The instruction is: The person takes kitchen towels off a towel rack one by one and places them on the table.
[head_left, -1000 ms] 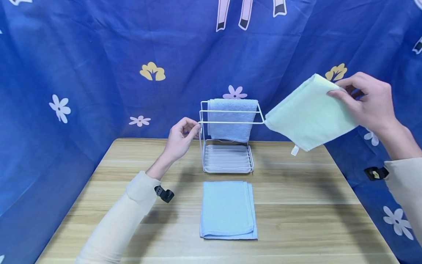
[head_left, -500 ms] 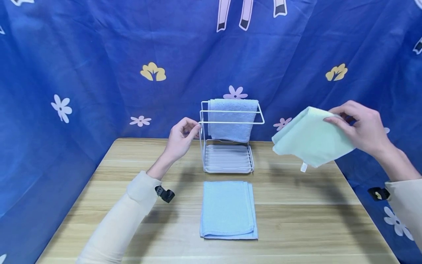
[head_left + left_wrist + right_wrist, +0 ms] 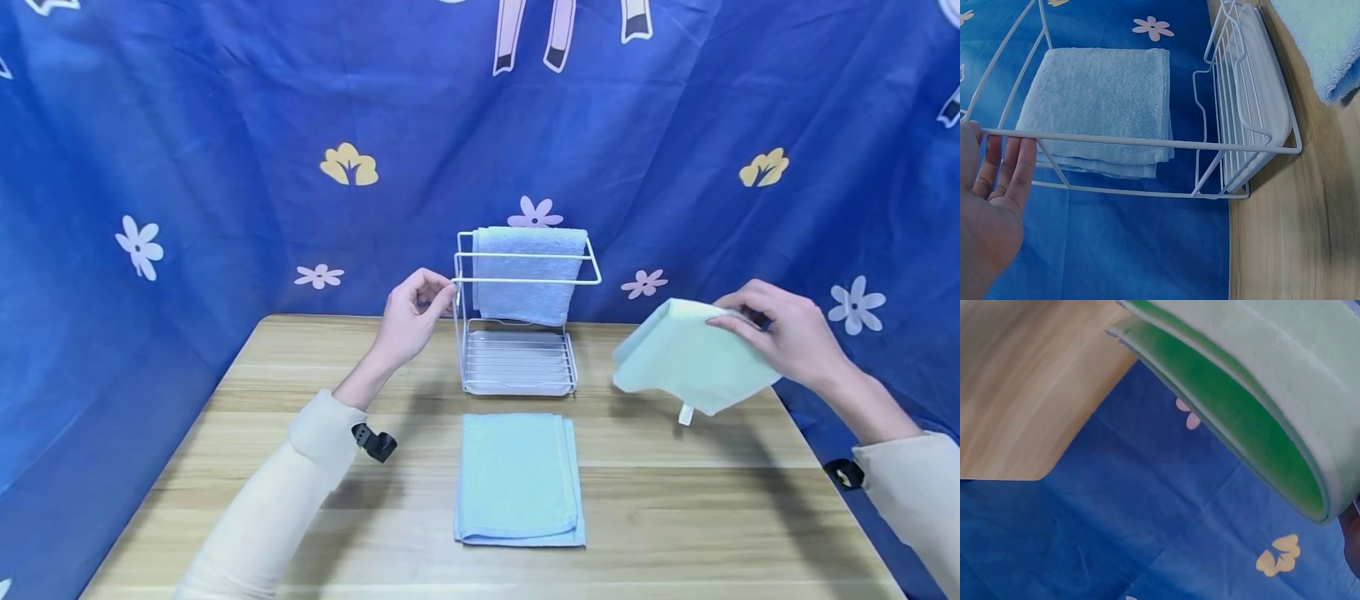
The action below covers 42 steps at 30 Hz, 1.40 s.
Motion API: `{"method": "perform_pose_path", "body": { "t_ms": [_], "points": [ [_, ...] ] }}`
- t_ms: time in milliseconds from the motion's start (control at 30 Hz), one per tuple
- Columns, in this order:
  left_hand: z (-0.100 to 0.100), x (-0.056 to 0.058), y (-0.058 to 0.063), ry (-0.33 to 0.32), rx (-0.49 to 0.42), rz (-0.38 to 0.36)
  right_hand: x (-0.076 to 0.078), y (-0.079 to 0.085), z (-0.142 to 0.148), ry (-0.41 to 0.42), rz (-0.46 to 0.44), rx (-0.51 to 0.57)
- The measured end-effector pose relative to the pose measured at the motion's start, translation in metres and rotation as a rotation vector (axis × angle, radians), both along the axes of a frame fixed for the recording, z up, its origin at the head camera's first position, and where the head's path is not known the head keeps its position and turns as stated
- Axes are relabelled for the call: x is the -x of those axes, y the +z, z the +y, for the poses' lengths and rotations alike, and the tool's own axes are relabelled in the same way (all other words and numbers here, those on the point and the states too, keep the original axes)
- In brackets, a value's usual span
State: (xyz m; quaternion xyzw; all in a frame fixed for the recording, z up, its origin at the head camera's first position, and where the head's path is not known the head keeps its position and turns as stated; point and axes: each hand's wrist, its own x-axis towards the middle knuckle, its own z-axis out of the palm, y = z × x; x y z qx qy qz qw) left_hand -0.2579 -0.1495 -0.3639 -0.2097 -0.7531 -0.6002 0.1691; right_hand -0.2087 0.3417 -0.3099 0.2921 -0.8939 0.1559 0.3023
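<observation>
A white wire rack (image 3: 517, 387) stands at the back of the table, and my left hand (image 3: 411, 315) pinches its upper front left corner. Over its rear bar hangs a folded light blue towel (image 3: 531, 302), seen close up in the left wrist view. Off to the right, my right hand (image 3: 786, 335) pinches a folded pale green towel (image 3: 693, 360) by its upper edge. That towel hangs above the table, a small white tag at its bottom. In the right wrist view, the green towel (image 3: 1297, 375) gapes open between its folded layers. Another light blue towel (image 3: 517, 475) lies folded flat before the rack.
The wooden table (image 3: 667, 533) runs up to a blue patterned cloth backdrop (image 3: 420, 100), which also hangs at both sides. The rack's base holds a white tray (image 3: 517, 362) under its wires. Black straps with small devices sit at both wrists.
My right hand has lowered the green towel, moving it from level with the rack's top to just above the table. My left hand stays at the rack's corner.
</observation>
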Motion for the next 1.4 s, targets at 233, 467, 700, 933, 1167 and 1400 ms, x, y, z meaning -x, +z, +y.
{"method": "perform_pose_path", "body": {
  "t_ms": [233,467,700,933,1167,1400],
  "points": [
    [0.000,0.001,-0.001,-0.017,-0.006,-0.006,-0.007,-0.019,-0.004,0.038,0.005,-0.040],
    [0.002,0.003,-0.001,-0.017,-0.002,0.006,-0.017,-0.034,-0.009,0.071,-0.008,-0.098],
    [0.002,0.002,-0.001,-0.020,-0.003,0.014,-0.025,-0.045,-0.013,0.082,-0.068,-0.103],
    [0.002,0.002,-0.002,-0.024,-0.016,0.021,-0.023,-0.053,-0.016,0.112,-0.132,-0.125],
    [0.000,0.001,-0.001,-0.019,-0.015,0.011,-0.010,-0.053,-0.023,0.091,-0.181,-0.172],
    [-0.001,-0.001,-0.001,-0.012,-0.007,0.014,0.013,-0.050,-0.030,0.056,-0.253,-0.210]
  ]
}}
